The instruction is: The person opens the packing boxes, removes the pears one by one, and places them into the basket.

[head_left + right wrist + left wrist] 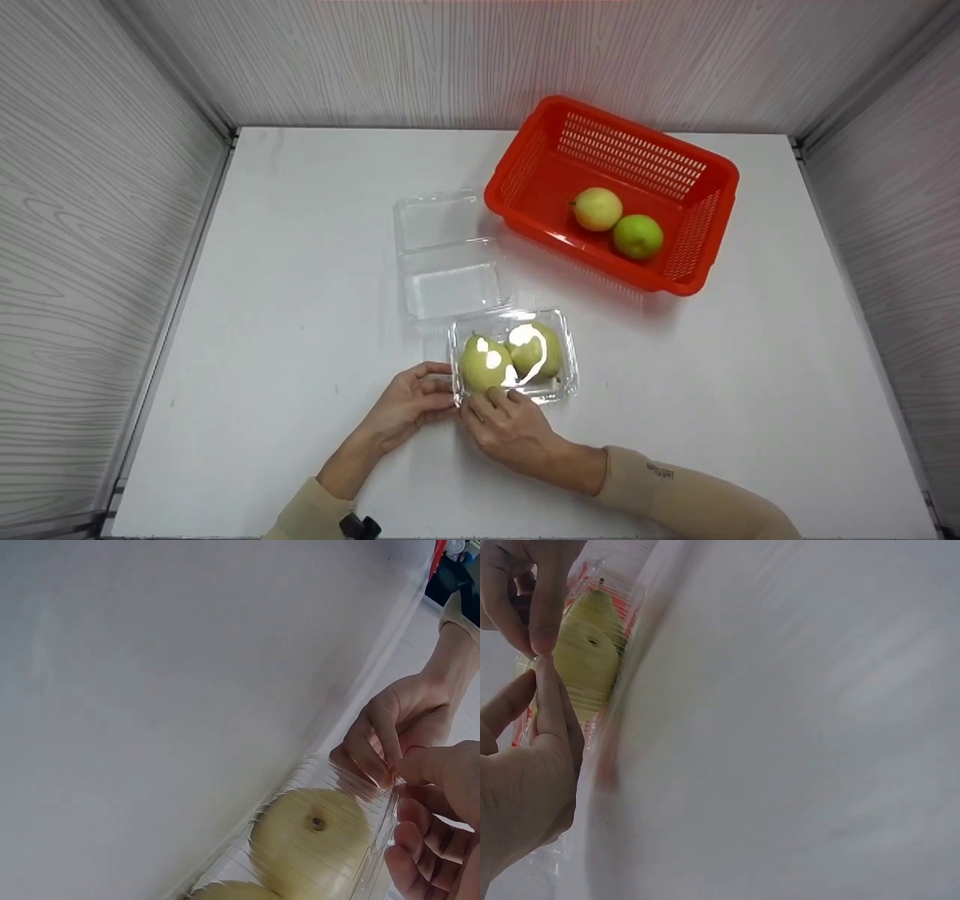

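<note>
In the head view, a clear plastic clamshell box [572, 367] stands near the front middle of the table with its lid lying over two yellow-green pears [474, 369]. My left hand [401, 409] pinches the box's front left corner between thumb and fingers. Right beside it, my right hand [514, 436] pinches the rim at the same corner, its fingertips meeting the left ones. Through the ribbed plastic a pear [585, 671] shows in the left wrist view. The right wrist view has a pear [311, 840] close behind the box wall, with both hands at the rim.
Behind the box lies a second clear clamshell box [450, 244], opened flat with nothing in it. A red plastic basket [611, 124] at the back right holds a yellowish pear [598, 209] and a green round fruit [638, 237]. Panels enclose the white table on three sides.
</note>
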Demonstrator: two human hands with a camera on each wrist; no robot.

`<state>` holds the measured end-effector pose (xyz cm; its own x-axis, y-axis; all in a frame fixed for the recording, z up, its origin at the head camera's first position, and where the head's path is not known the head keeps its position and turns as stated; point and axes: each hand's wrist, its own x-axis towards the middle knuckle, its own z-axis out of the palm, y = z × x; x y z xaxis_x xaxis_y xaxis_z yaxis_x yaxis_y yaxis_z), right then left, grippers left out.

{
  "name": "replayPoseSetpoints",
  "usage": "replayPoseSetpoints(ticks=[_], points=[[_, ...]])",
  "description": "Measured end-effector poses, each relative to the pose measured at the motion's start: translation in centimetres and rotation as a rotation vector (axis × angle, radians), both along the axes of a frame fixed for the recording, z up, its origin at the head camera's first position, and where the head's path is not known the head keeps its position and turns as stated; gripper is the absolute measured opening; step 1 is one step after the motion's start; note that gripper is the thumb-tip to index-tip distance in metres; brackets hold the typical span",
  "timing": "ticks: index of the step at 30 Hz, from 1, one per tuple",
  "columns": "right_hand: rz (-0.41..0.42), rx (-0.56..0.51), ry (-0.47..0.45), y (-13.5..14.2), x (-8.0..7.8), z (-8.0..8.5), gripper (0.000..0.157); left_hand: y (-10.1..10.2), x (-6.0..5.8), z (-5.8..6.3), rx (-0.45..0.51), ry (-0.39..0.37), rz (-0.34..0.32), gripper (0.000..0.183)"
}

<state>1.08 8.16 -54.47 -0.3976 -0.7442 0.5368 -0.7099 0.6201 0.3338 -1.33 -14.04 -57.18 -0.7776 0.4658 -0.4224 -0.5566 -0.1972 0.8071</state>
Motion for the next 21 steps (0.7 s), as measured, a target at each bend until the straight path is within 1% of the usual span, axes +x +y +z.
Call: replayPoseSetpoints(ticks=[5,10,12,17,21], points=[[-0.012,0.025,-0.025,-0.10,0.23,0.10,0.015,0.04,-0.06,0.09,-0.004,-0.005,0.002,0.048],[-0.004,0.023,-0.017,-0.04,0.38,-0.05,0.015,0.15,-0.23,0.15,-0.015,-0.020,0.000,0.044],[0.002,0.019,-0.002,0.00,0.45,-0.14,0.021,0.21,-0.29,0.20,-0.013,-0.023,0.000,0.043],[0.011,0.050,0.058,0.01,0.68,-0.12,0.041,0.22,-0.30,0.08,0.004,-0.020,0.001,0.042],[0.018,0.091,0.110,-0.16,0.66,-0.19,0.043,0.25,-0.30,-0.01,0.016,-0.017,-0.001,0.040]])
